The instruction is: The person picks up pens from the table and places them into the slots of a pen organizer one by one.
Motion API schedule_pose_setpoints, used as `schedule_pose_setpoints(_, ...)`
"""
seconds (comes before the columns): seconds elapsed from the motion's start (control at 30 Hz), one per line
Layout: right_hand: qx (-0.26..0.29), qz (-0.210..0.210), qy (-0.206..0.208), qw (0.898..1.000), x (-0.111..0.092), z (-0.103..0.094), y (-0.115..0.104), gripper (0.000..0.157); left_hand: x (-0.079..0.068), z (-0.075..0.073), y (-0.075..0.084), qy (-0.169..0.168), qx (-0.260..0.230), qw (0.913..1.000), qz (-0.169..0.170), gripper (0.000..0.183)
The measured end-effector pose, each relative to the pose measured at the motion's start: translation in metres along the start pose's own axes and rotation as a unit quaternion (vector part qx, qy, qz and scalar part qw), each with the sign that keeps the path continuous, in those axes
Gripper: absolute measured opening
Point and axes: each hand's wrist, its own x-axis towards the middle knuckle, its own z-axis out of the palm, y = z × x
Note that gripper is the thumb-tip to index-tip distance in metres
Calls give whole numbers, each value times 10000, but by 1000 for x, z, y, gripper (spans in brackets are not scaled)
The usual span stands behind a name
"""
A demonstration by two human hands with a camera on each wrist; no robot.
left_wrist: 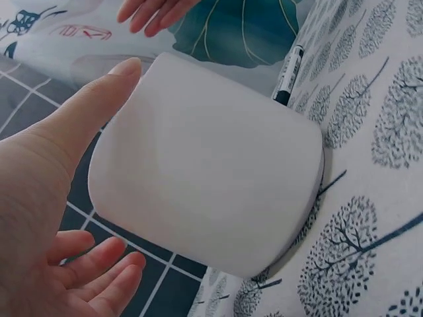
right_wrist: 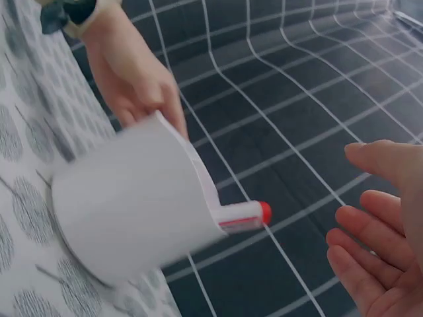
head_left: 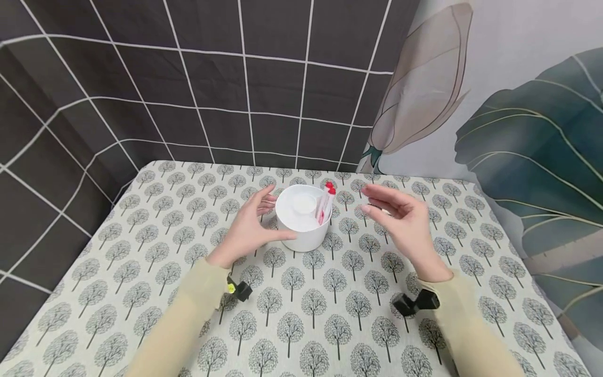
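A white round container [head_left: 306, 241] stands upright on the tablecloth. Inside it are a raised round centre and red-capped markers [head_left: 325, 204] leaning at the right rim; one red-capped marker [right_wrist: 243, 216] pokes out past the rim in the right wrist view. My left hand [head_left: 249, 222] is spread at the container's left side, thumb straight along the front of the rim, fingers behind. In the left wrist view those fingers [left_wrist: 99, 264] are loosely bent beside the wall. My right hand [head_left: 402, 217] hovers right of the container, apart from it, fingers and thumb parted with nothing between them.
A tree-patterned cloth [head_left: 292, 330] covers the table. A black-and-white marker [left_wrist: 289, 76] lies on it beyond the container in the left wrist view. Dark gridded fabric [head_left: 212, 78] hangs behind, and a leaf-printed curtain [head_left: 542, 131] is at the right.
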Motion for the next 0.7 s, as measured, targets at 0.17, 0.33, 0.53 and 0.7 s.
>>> schedule_pose_setpoints(0.17,123,114,255,9995,-2,-18,-1,37,-2,2,4,-97,-196,9998,9,124)
schedule_pose_setpoints(0.33,98,115,405,9991,-4,-30,-1,36,1,14,9,-166,-360,9992,33,120)
schedule_pose_setpoints(0.53,-92,136,586,9981,-5,-42,-2,35,4,20,8,-6,-383,9993,-3,115)
schedule_pose_setpoints(0.7,-162,188,780,9966,-4,-55,-1,36,4,18,8,-40,-429,9990,-113,113)
